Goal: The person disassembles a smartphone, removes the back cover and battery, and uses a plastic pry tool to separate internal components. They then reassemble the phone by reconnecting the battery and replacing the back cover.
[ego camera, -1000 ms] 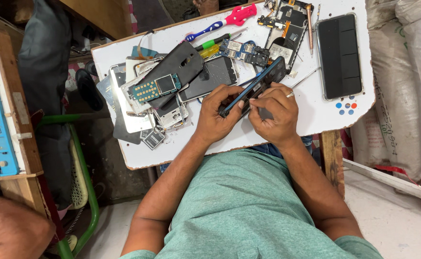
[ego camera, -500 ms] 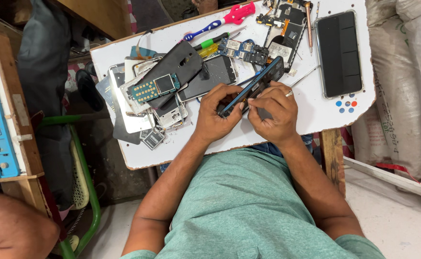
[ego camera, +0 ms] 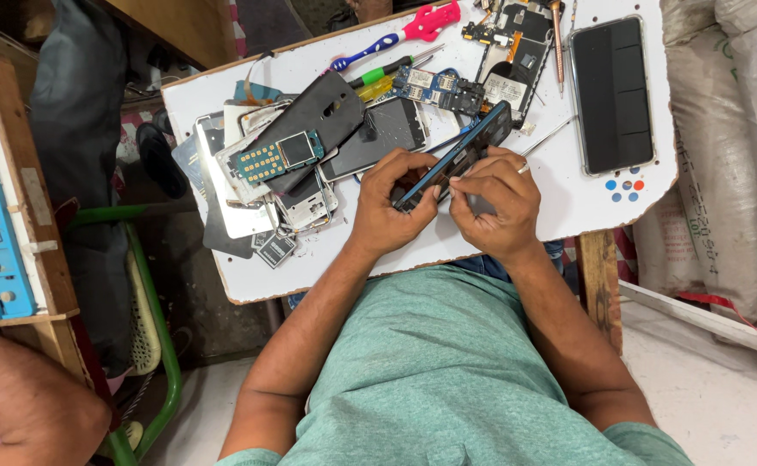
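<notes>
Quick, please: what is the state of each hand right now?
Left hand: closed on the dark phone frame.
Right hand: fingers pinched at the frame's edge; what they hold cannot be told.

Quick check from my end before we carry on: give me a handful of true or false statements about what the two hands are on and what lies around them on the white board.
1. Both hands grip one dark phone: the left hand and the right hand hold the dark phone between them. True.
2. The phone lies flat on the white board. False: it is tilted on edge, lifted off the board.
3. A phone in a clear case lies to the right of the hands, screen dark. True.
4. The pink-handled screwdriver is in the right hand. False: it lies at the board's far edge, untouched.
5. A small keypad circuit board sits on the pile of parts to the left. True.
</notes>
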